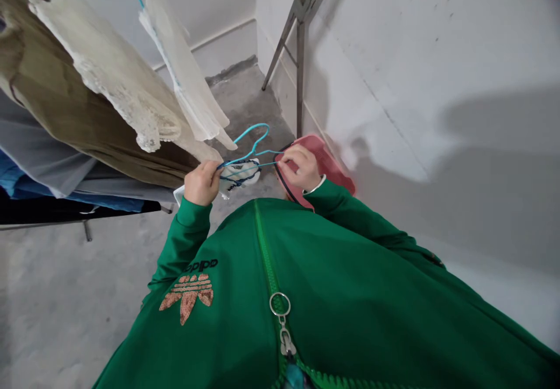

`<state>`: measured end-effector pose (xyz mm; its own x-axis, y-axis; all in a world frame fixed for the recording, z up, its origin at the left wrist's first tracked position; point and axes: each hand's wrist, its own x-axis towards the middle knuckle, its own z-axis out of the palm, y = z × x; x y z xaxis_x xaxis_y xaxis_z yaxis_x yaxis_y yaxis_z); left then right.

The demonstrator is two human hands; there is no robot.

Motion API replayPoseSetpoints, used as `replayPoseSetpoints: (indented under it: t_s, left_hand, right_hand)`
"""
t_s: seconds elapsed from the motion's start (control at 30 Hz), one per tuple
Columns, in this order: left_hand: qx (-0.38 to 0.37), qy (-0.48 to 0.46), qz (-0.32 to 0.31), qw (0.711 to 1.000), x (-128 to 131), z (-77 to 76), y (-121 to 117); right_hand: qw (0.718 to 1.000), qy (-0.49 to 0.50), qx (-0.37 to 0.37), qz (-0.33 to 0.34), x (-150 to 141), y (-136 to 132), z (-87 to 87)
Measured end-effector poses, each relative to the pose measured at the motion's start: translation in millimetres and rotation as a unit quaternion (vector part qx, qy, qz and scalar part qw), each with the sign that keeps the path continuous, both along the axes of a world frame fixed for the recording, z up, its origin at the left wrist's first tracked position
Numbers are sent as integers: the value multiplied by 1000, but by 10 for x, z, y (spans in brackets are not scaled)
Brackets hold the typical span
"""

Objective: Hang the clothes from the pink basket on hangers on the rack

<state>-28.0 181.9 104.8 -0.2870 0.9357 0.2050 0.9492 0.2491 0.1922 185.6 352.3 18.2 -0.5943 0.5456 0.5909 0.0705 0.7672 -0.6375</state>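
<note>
A thin light-blue clothes hanger [254,150] is held level in front of my body, its hook pointing away from me. My left hand [202,183] is closed around its left end, fingers pinched together. At that same end a small white garment with dark blue trim [249,174] hangs below the wire; whether my left fingers also grip its cloth, I cannot tell. My right hand [301,166] pinches the hanger's right end between thumb and fingers, above the pink basket.
A pink plastic basket [339,170] with a dark rim band stands by the right wall. White lacy clothes [109,80], brown trousers [52,86] and other laundry hang at the left. A folding metal stand [300,68] leans at the back. The floor [87,295] is grey concrete.
</note>
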Motion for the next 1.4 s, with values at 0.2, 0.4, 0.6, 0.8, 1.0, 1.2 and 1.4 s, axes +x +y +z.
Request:
replayPoseSetpoints:
  t_s: [0.2, 0.4, 0.6, 0.8, 1.0, 1.2, 1.4]
  left_hand:
    - [71, -9, 15, 997, -30, 178, -74]
    - [78, -16, -24, 997, 36, 381, -166]
    - [78, -23, -45, 996, 91, 495, -303]
    - [59, -17, 7, 998, -2, 512, -472]
    - [11, 47, 20, 999, -259, 402, -609]
    - [13, 110, 55, 992, -310, 252, -586]
    - [83, 89, 73, 990, -364, 248, -510]
  right_hand:
    - [981, -71, 49, 175, -218, -291, -389]
    - [938, -187, 53, 287, -715, -223, -581]
    - [869, -352, 79, 338, -838, -272, -678]
    - [838, -457, 43, 294, -557, -231, -878]
    - [889, -410, 18, 202, -269, 34, -882]
    - [943, -292, 47, 154, -161, 249, -822]
    - [955, -260, 53, 131, -74, 284, -837]
